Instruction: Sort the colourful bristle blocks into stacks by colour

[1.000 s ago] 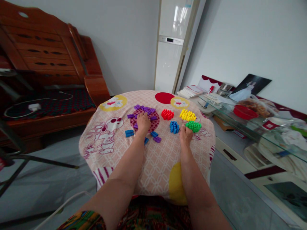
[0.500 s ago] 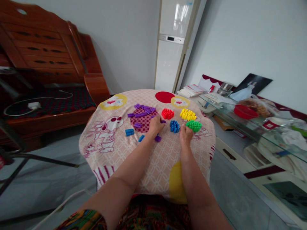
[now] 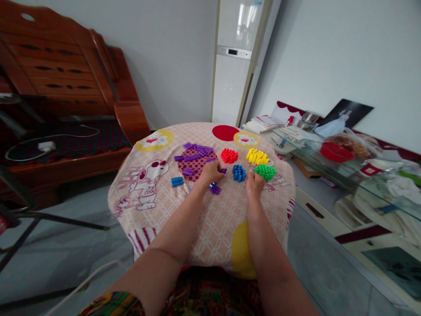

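Observation:
My left hand (image 3: 210,173) is over the right part of the dark red checked patch, its thumb and fingers closed on a small purple piece (image 3: 223,170). Below the palm lie a blue piece (image 3: 213,184) and another purple piece (image 3: 215,190). My right hand (image 3: 255,183) rests closed beside a bundle of green pegs (image 3: 265,172); what its fingers hold, if anything, is hidden. Between the hands stands a cluster of blue pegs (image 3: 239,173). Red pegs (image 3: 229,155) and yellow pegs (image 3: 257,156) sit farther back.
Several purple pieces (image 3: 199,149) are scattered on the patterned tablecloth (image 3: 213,228), with a blue pair (image 3: 177,181) at the left. A glass shelf (image 3: 355,175) with papers, a red bowl (image 3: 337,152) and bags flanks the right. A wooden bench (image 3: 66,87) stands left.
My left hand has shifted slightly left and towards me, with the purple piece at its fingertips. A blue piece now shows below the palm. My right hand has hardly moved.

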A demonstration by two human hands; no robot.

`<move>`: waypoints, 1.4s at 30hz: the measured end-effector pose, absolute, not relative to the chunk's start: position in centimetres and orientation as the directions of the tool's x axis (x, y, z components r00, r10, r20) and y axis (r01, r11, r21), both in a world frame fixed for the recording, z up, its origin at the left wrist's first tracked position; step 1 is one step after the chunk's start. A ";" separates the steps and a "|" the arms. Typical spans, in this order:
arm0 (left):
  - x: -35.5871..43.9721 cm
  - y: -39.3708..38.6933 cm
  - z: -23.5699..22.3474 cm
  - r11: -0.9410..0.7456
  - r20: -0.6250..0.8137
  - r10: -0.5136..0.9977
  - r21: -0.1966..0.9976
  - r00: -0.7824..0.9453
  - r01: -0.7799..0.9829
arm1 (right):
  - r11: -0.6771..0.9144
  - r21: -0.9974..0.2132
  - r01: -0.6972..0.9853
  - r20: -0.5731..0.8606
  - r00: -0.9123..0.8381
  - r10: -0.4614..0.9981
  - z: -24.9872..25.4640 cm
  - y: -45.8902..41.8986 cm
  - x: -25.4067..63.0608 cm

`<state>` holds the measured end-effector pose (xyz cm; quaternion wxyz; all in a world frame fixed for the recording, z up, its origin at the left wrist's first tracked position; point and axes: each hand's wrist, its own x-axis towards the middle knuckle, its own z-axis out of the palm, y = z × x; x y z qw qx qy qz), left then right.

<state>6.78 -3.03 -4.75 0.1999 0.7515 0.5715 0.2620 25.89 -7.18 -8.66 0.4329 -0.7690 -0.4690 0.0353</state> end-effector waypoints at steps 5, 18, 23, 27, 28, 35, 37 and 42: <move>7.3 -2.6 -5.3 -0.307 0.138 0.947 0.642 0.289 0.702 | -0.159 -0.721 0.675 0.353 0.555 0.753 -8.8 -7.1 26.0; 10.0 -2.4 -5.9 -0.310 0.179 0.949 0.667 0.258 0.677 | -0.124 -0.737 0.664 0.365 0.546 0.754 -9.0 -7.0 26.1; 10.1 -2.4 -5.9 -0.299 0.159 0.952 0.674 0.263 0.676 | -0.123 -0.748 0.652 0.356 0.550 0.755 -9.1 -6.9 26.1; 10.5 -2.4 -6.1 -0.319 0.181 0.945 0.686 0.271 0.654 | -0.116 -0.748 0.654 0.361 0.547 0.755 -9.2 -6.9 26.2; 10.6 -2.4 -6.2 -0.321 0.183 0.945 0.689 0.272 0.649 | -0.114 -0.747 0.655 0.364 0.546 0.755 -9.2 -6.9 26.2; 8.8 -1.5 -5.7 -0.321 0.261 0.945 0.624 0.196 0.712 | -0.131 -0.743 0.657 0.358 0.555 0.751 -9.1 -6.9 26.2; 7.5 -0.9 -5.6 -0.300 0.332 0.936 0.568 0.120 0.766 | -0.135 -0.745 0.654 0.352 0.557 0.753 -9.0 -7.0 26.1; 5.4 -0.3 -6.0 -0.276 0.284 0.946 0.440 0.159 0.854 | -0.139 -0.744 0.654 0.339 0.548 0.765 -8.9 -7.0 26.1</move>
